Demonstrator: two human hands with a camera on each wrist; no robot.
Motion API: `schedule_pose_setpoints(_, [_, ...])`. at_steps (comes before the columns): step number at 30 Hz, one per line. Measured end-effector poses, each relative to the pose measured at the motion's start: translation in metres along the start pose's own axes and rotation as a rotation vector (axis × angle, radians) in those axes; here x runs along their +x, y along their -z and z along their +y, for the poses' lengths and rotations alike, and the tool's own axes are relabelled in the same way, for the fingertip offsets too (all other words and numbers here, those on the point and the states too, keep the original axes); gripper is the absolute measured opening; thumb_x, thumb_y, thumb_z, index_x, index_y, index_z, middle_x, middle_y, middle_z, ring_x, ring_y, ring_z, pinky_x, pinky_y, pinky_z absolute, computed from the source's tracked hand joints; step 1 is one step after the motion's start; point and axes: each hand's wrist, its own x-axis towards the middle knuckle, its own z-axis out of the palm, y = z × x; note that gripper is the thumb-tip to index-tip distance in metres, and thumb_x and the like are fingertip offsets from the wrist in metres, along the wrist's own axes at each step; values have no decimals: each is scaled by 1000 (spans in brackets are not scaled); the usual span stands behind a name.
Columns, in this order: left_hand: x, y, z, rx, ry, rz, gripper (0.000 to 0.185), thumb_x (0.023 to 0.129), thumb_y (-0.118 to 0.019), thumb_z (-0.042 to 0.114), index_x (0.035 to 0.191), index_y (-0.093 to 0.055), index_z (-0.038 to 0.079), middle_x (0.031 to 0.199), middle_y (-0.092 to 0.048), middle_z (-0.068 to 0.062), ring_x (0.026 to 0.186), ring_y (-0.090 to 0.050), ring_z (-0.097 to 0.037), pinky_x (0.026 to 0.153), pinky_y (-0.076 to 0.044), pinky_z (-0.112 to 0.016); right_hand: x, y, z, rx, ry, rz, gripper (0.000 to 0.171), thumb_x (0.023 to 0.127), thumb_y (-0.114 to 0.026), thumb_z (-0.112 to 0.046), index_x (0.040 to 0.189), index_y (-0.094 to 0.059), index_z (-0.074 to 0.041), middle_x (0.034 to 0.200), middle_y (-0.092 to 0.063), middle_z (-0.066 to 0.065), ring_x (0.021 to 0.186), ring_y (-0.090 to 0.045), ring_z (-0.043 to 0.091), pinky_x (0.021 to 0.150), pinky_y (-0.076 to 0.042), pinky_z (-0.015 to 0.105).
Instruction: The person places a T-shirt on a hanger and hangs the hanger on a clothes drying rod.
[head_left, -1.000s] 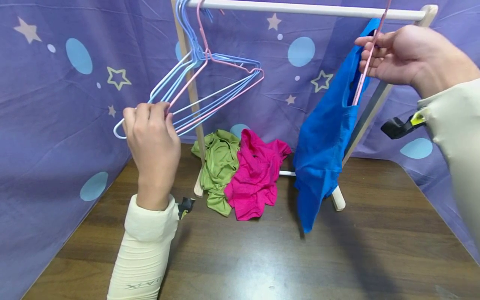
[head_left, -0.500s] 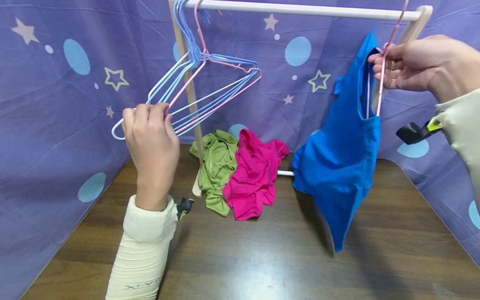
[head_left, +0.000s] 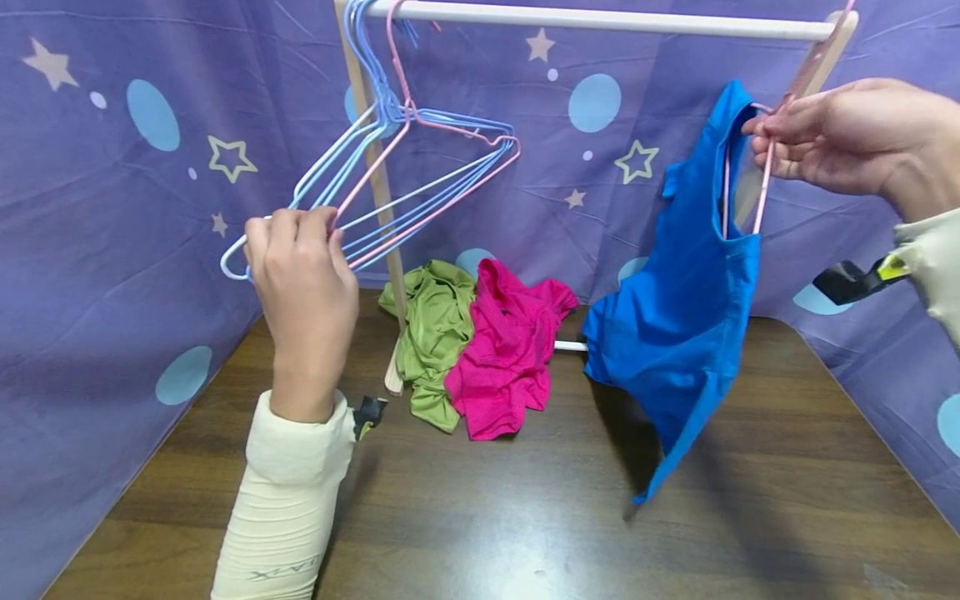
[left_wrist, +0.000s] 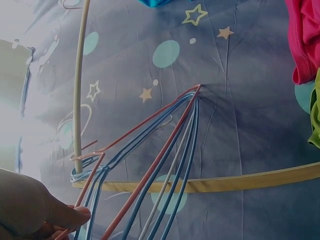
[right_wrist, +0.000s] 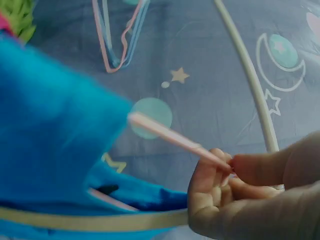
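Cream, creased sleeves (head_left: 281,508) lay nearest; the left hand (head_left: 303,275) gripped thin triangular hangers (head_left: 387,108), the right hand (head_left: 847,133) pinched a pink hanger (head_left: 763,187) partly inside a draped blue garment (head_left: 675,300), and crumpled green cloth (head_left: 438,329) and magenta cloth (head_left: 506,358) lay behind on the wood-grained table (head_left: 480,508)

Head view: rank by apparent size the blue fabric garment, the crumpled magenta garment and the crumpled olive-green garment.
1. Blue fabric garment, clearly largest
2. Crumpled magenta garment
3. Crumpled olive-green garment, somewhat smaller
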Motion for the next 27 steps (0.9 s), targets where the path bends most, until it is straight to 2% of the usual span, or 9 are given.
schedule_pose_setpoints(6, [0,1,-2,4,-30,2,19,97,-63,1,111,-71,-9,102,-66,-29,96,-48,-50,91,-37,-57,-7,-3,11,-195,78,23,22,102,-57,-14,98,-77,-5,91,-73,9,77,-73,19,69,-60,28])
schedule_pose_setpoints(11, [-1,3,-2,0,-29,6,18,97,-64,2,110,-71,-8,101,-66,-29,96,-48,-50,90,-37,-57,-7,3,16,-261,86,-6,24,102,-55,-15,98,-77,-6,93,-73,8,78,-71,17,69,-60,27])
schedule_pose_setpoints(20, [1,3,0,-23,29,20,18,95,-65,0,110,-73,-8,101,-67,-27,96,-49,-49,91,-38,-55,-3,19,16,-173,26,-93,30,106,-47,-8,103,-76,2,96,-73,14,77,-72,22,70,-60,31])
schedule_pose_setpoints(23, [2,4,0,-22,33,18,18,95,-65,1,110,-73,-8,102,-67,-28,95,-48,-49,91,-38,-55,-4,21,16,-127,-13,-65,30,106,-48,-7,102,-76,2,94,-74,15,77,-73,23,71,-61,32])
schedule_pose_setpoints(27, [1,6,-3,-12,17,13,18,96,-64,1,110,-72,-8,102,-66,-28,95,-48,-49,91,-38,-55,-5,21,17,-6,-80,29,26,104,-51,-5,97,-75,2,91,-75,16,78,-75,26,70,-61,34])
